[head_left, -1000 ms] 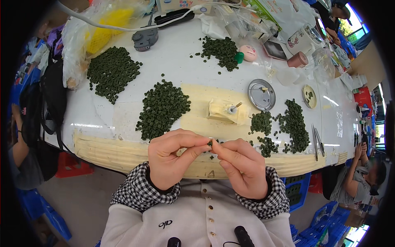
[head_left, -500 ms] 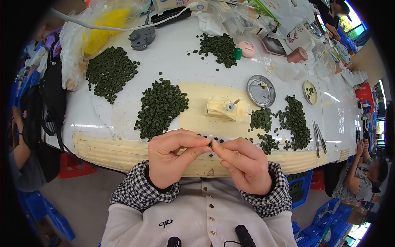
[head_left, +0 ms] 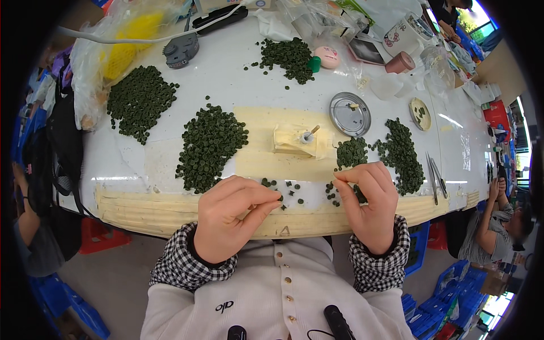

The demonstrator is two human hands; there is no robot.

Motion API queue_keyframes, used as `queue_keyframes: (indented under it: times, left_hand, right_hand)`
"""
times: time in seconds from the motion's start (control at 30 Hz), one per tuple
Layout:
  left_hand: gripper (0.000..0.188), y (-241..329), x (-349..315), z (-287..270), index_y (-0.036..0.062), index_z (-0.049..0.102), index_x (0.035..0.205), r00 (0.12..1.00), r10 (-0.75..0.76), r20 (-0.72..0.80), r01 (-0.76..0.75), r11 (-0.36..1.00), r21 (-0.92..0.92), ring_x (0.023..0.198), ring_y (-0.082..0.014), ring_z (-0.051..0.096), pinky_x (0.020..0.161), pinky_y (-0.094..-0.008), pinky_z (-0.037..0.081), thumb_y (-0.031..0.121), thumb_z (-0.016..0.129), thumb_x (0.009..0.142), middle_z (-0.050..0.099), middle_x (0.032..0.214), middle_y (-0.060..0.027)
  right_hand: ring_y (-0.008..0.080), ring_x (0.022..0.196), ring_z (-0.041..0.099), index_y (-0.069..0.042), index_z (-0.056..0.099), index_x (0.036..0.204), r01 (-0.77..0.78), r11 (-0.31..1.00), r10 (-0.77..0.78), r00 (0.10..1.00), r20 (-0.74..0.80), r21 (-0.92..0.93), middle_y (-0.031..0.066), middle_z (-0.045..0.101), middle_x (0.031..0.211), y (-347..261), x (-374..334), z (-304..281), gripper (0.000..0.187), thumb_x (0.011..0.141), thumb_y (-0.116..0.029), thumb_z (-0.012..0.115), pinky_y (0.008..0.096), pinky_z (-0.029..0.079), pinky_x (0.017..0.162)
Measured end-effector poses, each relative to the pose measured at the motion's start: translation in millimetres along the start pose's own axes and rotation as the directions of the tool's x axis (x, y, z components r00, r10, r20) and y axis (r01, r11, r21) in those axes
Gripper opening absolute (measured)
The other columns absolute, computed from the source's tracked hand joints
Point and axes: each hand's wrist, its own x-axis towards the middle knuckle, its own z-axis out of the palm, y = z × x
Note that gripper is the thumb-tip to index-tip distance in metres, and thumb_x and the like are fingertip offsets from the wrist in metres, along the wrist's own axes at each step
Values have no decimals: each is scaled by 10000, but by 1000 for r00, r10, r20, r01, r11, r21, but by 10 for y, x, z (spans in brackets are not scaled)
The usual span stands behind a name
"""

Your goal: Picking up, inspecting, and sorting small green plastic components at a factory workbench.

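Note:
My left hand (head_left: pixel 235 212) is closed in a pinch above the taped front edge of the table, with a small dark green round piece (head_left: pixel 280 198) at its fingertips. Thumb and forefinger of my right hand (head_left: pixel 371 198) come together beside the small pile of green pieces (head_left: pixel 352 152); whatever is between those tips is too small to make out. Several loose pieces (head_left: pixel 290 192) lie on the table between my hands. Beyond them stands a tape-wrapped block (head_left: pixel 292 148) with a short upright peg (head_left: pixel 310 136).
Larger piles of green pieces lie at left (head_left: pixel 209 150), far left (head_left: pixel 141 102), back (head_left: pixel 289 59) and right (head_left: pixel 403 156). A round metal dish (head_left: pixel 334 122), a small cream dish (head_left: pixel 428 116) and tweezers (head_left: pixel 433 181) are at right. Plastic bags (head_left: pixel 93 68) and a mug (head_left: pixel 399 39) stand farther back.
My hands were together at the middle, fingertips meeting on a small green piece. They are now apart: the left slightly left, the right moved rightward to the small pile. The view has shifted slightly.

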Motion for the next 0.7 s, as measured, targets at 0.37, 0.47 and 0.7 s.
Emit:
queue_keyframes:
  times: [0.37, 0.47, 0.7]
  left_hand:
    - [254, -39, -10, -40, 39, 697, 916, 991, 122, 57, -133, 950, 284, 766, -228, 544, 660, -314, 438, -74, 719, 690, 617, 816, -65]
    - [241, -56, 38, -164, 25, 687, 907, 983, 148, -109, -91, 908, 409, 768, -241, 541, 665, -313, 436, -83, 711, 692, 617, 822, -82]
    - [146, -57, 55, -335, 30, 676, 833, 994, 68, -89, -1, 797, 604, 751, -238, 479, 643, -339, 403, 8, 744, 705, 553, 765, -56]
  right_hand:
    - [270, 762, 515, -35, 610, 800, 66, 991, -51, 991, 124, -118, 75, 568, 771, -2, -82, 127, 126, 722, -27, 710, 374, 434, 677]
    - [281, 746, 517, -24, 594, 811, 30, 993, -18, 994, 105, -111, 90, 566, 772, -20, -68, 138, 124, 739, -11, 694, 378, 434, 668]
    - [278, 703, 570, 3, 621, 857, -45, 999, 45, 999, 10, 29, 114, 588, 777, -61, -102, 142, 123, 763, 18, 699, 345, 464, 611]
